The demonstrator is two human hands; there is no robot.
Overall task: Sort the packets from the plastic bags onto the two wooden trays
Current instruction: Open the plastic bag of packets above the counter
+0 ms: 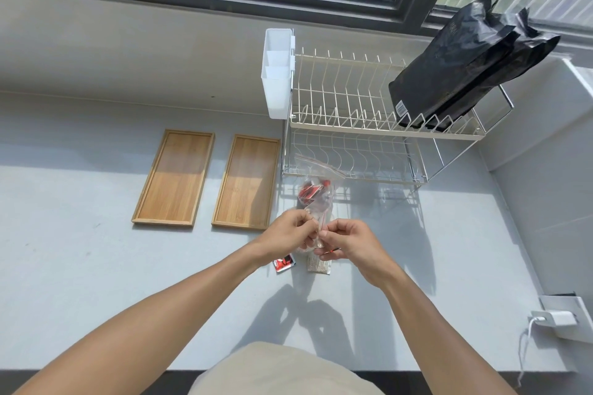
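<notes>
A clear zip plastic bag (316, 199) with red packets inside is lifted over the grey counter, just in front of the dish rack. My left hand (290, 231) and my right hand (348, 242) both pinch its near end, fingers closed on the plastic. Below my hands a red packet (284, 263) and a pale beige packet (318, 265) lie on the counter. Two bare wooden trays, the left tray (175, 178) and the right tray (247, 183), lie side by side to the left of the bag. A second clear bag (316, 165) leans against the rack.
A two-tier wire dish rack (369, 125) stands behind the bag, with a white cutlery holder (277, 74) on its left end and black pouches (462, 70) on top. A white charger (556, 319) is plugged in at the right. The counter edge runs near my body.
</notes>
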